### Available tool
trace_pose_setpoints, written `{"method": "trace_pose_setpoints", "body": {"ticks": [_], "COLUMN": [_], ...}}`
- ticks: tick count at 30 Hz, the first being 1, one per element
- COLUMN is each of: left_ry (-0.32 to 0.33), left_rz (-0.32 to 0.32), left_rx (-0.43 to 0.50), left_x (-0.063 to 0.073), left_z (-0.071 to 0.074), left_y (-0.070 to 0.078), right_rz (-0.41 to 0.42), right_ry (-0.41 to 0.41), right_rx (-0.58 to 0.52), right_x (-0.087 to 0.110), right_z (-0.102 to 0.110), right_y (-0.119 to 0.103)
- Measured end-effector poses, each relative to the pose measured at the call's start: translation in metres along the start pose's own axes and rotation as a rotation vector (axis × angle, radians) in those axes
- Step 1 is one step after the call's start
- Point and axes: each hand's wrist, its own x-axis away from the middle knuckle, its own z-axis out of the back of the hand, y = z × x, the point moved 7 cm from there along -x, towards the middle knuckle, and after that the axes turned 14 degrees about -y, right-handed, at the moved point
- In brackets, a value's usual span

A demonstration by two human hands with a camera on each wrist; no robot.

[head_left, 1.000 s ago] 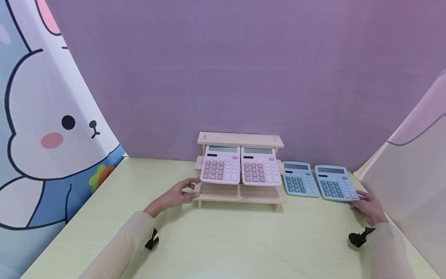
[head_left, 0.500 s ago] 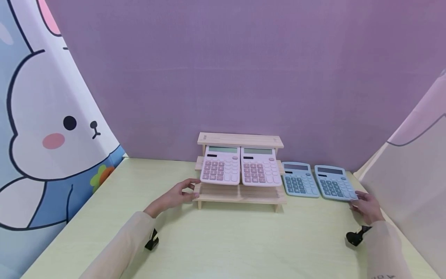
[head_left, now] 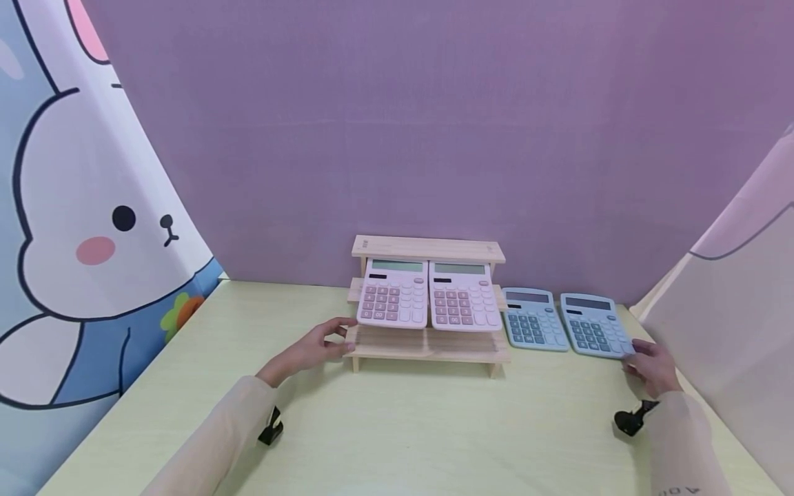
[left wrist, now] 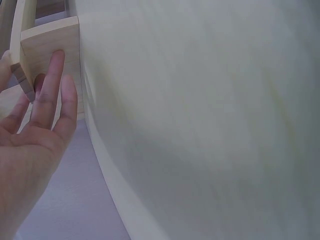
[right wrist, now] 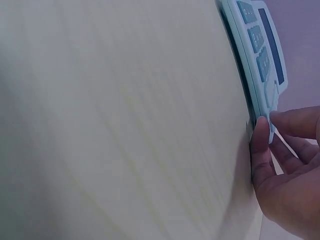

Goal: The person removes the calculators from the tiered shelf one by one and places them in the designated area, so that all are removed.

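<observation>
My left hand (head_left: 316,348) holds the left end of a small tiered wooden shelf (head_left: 428,344); in the left wrist view, some fingers (left wrist: 50,90) lie against its side panel. Two pink calculators, one on the left (head_left: 393,295) and one on the right (head_left: 465,297), lean side by side on the shelf's steps. To the right, two light-blue calculators lie on the table. My right hand (head_left: 654,367) pinches the near right corner of the outer blue calculator (head_left: 595,325), as the right wrist view shows. Beside it is the inner blue calculator (head_left: 533,319).
A pale wood-grain table (head_left: 434,427) carries everything. Behind it rises a purple backdrop (head_left: 434,138). On the left hangs a cloth with a cartoon rabbit (head_left: 93,200), and a pale cloth (head_left: 738,303) borders the right side, close to my right hand.
My right wrist and forearm have shifted slightly to the left, with the fingers still at the calculator's corner. The left hand, shelf and pink calculators look unchanged.
</observation>
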Motion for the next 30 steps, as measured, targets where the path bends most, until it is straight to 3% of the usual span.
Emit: {"method": "trace_pose_setpoints", "body": {"ticks": [22,30], "left_ry": [0.000,-0.007], "left_rz": [0.019,-0.008], "left_rx": [-0.022,-0.024], "left_x": [-0.002,-0.002], "left_z": [0.001,0.001], "left_y": [-0.001,-0.001], "right_rz": [0.027,0.017], "right_ry": [-0.043,-0.016], "right_rx": [-0.057,0.034], "right_x": [0.013,0.018], "right_z": [-0.006,-0.002], "right_y": [-0.006,-0.010]}}
